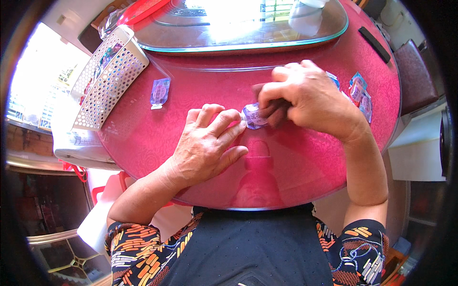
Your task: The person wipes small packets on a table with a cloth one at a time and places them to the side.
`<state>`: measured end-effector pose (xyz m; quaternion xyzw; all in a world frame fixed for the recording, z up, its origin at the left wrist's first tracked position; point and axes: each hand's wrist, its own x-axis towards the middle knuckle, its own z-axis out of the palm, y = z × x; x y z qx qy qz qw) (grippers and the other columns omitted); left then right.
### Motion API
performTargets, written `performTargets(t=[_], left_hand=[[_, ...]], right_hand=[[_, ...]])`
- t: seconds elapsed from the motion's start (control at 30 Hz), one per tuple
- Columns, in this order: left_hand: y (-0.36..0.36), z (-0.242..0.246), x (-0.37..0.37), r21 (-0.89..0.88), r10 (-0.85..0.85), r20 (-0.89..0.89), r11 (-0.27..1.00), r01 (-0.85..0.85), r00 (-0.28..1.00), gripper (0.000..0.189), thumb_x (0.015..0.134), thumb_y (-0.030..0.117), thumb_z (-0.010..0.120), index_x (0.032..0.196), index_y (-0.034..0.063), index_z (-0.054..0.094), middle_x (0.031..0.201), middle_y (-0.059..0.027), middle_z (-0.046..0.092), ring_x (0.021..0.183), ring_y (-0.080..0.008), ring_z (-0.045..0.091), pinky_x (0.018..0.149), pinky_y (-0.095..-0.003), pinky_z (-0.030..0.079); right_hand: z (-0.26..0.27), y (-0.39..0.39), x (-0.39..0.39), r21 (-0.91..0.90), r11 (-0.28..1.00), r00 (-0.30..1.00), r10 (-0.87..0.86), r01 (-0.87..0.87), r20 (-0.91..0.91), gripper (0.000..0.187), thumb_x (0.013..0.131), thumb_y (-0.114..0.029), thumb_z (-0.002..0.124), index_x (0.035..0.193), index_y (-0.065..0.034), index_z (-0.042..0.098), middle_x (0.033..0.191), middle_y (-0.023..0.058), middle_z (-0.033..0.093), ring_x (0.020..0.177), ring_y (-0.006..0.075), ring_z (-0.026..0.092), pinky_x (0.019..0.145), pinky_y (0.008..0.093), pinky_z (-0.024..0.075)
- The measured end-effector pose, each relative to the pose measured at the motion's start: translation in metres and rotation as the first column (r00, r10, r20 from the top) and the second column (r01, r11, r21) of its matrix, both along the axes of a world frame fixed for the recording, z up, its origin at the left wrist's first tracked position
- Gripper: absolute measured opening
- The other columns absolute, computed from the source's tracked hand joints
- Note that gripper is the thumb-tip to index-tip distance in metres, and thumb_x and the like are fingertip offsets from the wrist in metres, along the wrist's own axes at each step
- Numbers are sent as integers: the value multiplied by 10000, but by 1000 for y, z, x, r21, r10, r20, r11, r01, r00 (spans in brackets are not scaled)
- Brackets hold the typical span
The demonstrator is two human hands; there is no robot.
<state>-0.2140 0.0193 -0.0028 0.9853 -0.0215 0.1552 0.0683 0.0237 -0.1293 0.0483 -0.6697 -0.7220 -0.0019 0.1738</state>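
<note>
A small purple printed sachet (254, 116) lies flat on the round red table under a glass cover (200, 195). The fingertips of my left hand (207, 143) touch the white end of this sachet; its thumb is held apart. Over the sachet's right end hovers my right hand (311, 98), fingers bent and slightly blurred, covering part of it. A dark reflection of that hand shows in the glass. Whether the right fingers pinch anything is hidden. Another purple sachet (160, 92) with a white end lies farther left.
A white perforated plastic basket (118, 82) with colourful packets stands at the left. Several small packets (357, 93) lie beyond my right wrist. A raised glass turntable (232, 46) takes up the far side, with a red tray (143, 12) beside it. A black remote-like object (374, 44) lies far right.
</note>
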Motion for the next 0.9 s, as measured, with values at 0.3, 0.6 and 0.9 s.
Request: performTargets(t=[0.3, 0.6, 0.9], left_hand=[[3, -6, 4, -57, -3, 54, 998, 6, 999, 469, 888, 353, 829, 1255, 85, 709, 1329, -96, 634, 1303, -343, 540, 1017, -538, 448], [0, -7, 6, 6, 92, 76, 996, -93, 993, 585, 868, 351, 854, 1413, 219, 684, 1419, -138, 560, 1336, -399, 515, 1101, -547, 442], [-2, -5, 6, -62, -114, 207, 990, 129, 972, 365, 767, 181, 899, 1100, 136, 758, 1021, -43, 655, 1034, -265, 621, 870, -450, 466]], right_hand=[[-8, 4, 14, 76, 997, 994, 22, -14, -105, 163, 858, -53, 724, 990, -91, 812, 948, 141, 784, 860, 329, 781, 787, 436, 610], [19, -10, -7, -346, 866, 873, 184, -362, -452, 298, 739, 6, 771, 1036, -14, 762, 927, 152, 782, 906, 303, 791, 800, 373, 622], [14, -6, 7, -11, 988, 756, 110, -154, -645, 291, 788, 53, 765, 1079, 34, 764, 1070, 153, 822, 990, 212, 816, 927, 329, 647]])
